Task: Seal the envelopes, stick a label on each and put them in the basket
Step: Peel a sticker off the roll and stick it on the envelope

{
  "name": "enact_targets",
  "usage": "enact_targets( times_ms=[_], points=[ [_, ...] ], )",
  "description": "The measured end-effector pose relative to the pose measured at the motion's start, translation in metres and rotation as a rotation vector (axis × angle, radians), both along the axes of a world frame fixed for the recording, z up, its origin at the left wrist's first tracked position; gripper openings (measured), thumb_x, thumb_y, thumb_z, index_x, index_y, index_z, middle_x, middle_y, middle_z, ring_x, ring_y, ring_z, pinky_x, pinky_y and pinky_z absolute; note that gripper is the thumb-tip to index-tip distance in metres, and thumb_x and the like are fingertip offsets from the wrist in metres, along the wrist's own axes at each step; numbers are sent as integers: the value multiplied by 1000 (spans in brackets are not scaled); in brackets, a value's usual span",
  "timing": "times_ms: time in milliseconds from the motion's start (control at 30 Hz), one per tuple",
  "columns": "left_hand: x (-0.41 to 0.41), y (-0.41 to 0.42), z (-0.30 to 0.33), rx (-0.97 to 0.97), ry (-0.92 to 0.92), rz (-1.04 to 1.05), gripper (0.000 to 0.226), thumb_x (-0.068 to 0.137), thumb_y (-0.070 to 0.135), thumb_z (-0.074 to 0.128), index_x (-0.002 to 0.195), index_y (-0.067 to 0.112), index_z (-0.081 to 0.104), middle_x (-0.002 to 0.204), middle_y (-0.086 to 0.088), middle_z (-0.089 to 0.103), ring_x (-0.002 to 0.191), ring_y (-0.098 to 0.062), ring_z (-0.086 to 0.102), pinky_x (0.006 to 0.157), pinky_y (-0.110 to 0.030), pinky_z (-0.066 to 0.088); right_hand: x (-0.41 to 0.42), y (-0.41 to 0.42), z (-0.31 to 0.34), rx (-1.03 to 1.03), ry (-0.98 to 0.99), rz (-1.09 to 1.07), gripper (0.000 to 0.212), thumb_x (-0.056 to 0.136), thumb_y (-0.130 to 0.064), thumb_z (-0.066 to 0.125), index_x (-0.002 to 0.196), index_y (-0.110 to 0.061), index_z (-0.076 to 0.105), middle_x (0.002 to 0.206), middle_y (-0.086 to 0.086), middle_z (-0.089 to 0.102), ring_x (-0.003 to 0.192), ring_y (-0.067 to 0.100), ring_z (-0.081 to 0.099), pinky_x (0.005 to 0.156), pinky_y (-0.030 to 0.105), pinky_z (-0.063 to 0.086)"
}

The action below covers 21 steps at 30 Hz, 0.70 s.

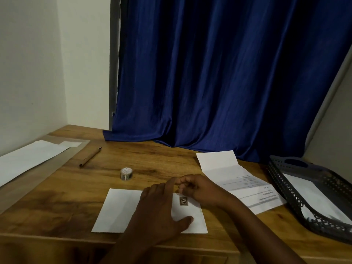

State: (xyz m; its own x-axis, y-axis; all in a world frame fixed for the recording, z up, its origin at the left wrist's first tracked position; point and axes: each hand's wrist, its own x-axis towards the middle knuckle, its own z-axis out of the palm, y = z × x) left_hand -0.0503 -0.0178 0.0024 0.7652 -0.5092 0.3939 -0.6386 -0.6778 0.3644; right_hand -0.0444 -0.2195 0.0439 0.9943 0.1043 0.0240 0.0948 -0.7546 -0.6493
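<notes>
A label is being stuck onto a white envelope on the wooden desk.

The envelope (122, 210) is lying flat near the front edge of the desk (57, 197), with its long side running left to right. It is held down by the left hand (160, 212), whose fingers are spread flat on the paper. The small dark label (184, 201) is being pressed at its top edge by the curled fingers of the right hand (200, 189); whether it is pinched or only pushed cannot be told. The label could go on crooked or wrinkled if the envelope slips. The sticker roll (126, 174) is just behind, and the grey basket (285, 180) is to the right, already holding white paper.
</notes>
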Motion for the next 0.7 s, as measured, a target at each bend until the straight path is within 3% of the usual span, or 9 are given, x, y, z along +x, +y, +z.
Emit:
enact_targets(
  times_ms=[67, 133, 233, 367, 533, 600, 700],
  points=[
    [0, 0, -2, -34, -18, -14, 113, 65, 93, 44, 154, 38, 3, 153, 12, 33, 136, -11, 32, 118, -33, 23, 4, 10, 7, -28, 8, 60, 33, 76, -57, 64, 107, -46, 69, 97, -14, 73, 91, 4, 69, 88, 33, 59],
    [0, -1, -3, -72, -28, -19, 112, 63, 92, 48, 151, 41, 0, 150, 13, 30, 133, -9, 31, 113, -28, 21, 9, 20, 15, -79, 34, 117, 16, 79, -47, 70, 94, -53, 68, 88, -14, 71, 83, 5, 67, 80, 31, 57],
    [1, -2, -4, -101, -18, -16, 118, 59, 93, 52, 148, 43, -8, 150, 14, 22, 133, -10, 28, 107, -23, 16, 20, 29, 24, -169, 58, 174, 28, 86, -33, 72, 74, -57, 62, 71, -28, 63, 70, -4, 59, 67, 19, 46],
    [0, -3, -5, -140, -27, -14, 127, 55, 92, 56, 149, 44, -15, 154, 15, 13, 139, -12, 22, 109, -24, 15, 27, 36, 27, -237, 89, 210, 20, 92, -31, 68, 78, -41, 57, 78, -17, 58, 73, 3, 56, 67, 17, 41],
    [-6, 0, 1, -158, -115, -42, 129, 57, 90, 57, 152, 48, -19, 161, 12, 8, 146, -16, 16, 120, -36, 19, 26, 44, 39, -249, 130, 251, 23, 97, -26, 62, 78, -37, 56, 77, -21, 55, 68, -15, 56, 62, 5, 40],
    [-8, 1, 4, -159, -150, -55, 126, 59, 89, 58, 154, 46, -13, 162, 10, 10, 147, -16, 17, 121, -37, 19, 26, 43, 45, -218, 134, 262, 22, 95, -23, 65, 76, -34, 60, 77, -16, 60, 69, -8, 59, 64, 9, 43],
    [-12, 2, 10, -197, -208, -78, 113, 66, 85, 60, 155, 40, 7, 162, 6, 21, 147, -20, 25, 120, -43, 26, 22, 37, 52, -136, 119, 239, 9, 88, -22, 73, 80, -21, 69, 81, -1, 66, 77, 10, 59, 70, 26, 48]
  ],
)
